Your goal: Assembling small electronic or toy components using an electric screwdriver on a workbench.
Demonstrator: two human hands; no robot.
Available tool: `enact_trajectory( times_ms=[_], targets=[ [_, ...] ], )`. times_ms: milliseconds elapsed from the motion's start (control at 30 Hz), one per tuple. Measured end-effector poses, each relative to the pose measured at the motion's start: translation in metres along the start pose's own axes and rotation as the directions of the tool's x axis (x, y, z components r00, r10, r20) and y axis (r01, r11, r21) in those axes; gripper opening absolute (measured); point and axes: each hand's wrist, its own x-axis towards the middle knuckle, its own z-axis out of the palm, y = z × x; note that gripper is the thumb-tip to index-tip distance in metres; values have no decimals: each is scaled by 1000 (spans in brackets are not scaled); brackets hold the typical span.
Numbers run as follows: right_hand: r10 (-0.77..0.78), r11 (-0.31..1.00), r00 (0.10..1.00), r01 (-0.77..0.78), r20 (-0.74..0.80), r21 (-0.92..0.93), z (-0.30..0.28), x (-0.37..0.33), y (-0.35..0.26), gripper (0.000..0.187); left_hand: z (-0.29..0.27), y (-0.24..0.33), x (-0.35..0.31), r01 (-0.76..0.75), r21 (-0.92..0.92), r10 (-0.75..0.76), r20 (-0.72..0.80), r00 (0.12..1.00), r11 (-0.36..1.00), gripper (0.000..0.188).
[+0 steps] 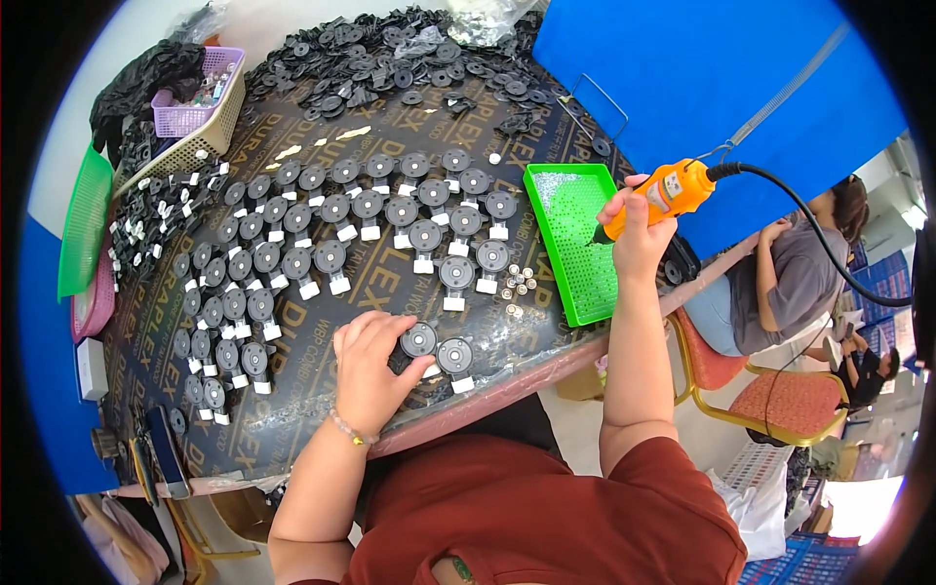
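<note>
My left hand [370, 363] rests near the table's front edge, its thumb and fingers closed around a round black disc-shaped part [419, 338]. A similar disc part with a white tab [455, 357] lies just right of it. Raised over the green tray, my right hand [641, 237] grips an orange electric screwdriver [673, 190], its dark tip pointing down and left. Small shiny pieces, too tiny to name, lie in the green perforated tray [545, 234]. Several small round metallic pieces [517, 283] sit on the table beside it.
Rows of disc parts with white tabs [367, 205] cover the middle of the table [390, 283]. A heap of black parts [390, 58] fills the back. Baskets [190, 146] stand at the far left. A black cable [819, 210] runs from the screwdriver; a person [790, 273] sits at the right.
</note>
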Motion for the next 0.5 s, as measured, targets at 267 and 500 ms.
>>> enact_trajectory(
  times_ms=[267,500],
  targets=[
    [-66,993,997,70,-45,95,12,-1,-36,46,-2,2,0,67,-4,-67,-19,998,998,49],
    [61,827,911,-274,407,491,102,-59,-76,66,1,-5,-3,56,-13,-56,-3,998,998,50]
  ],
)
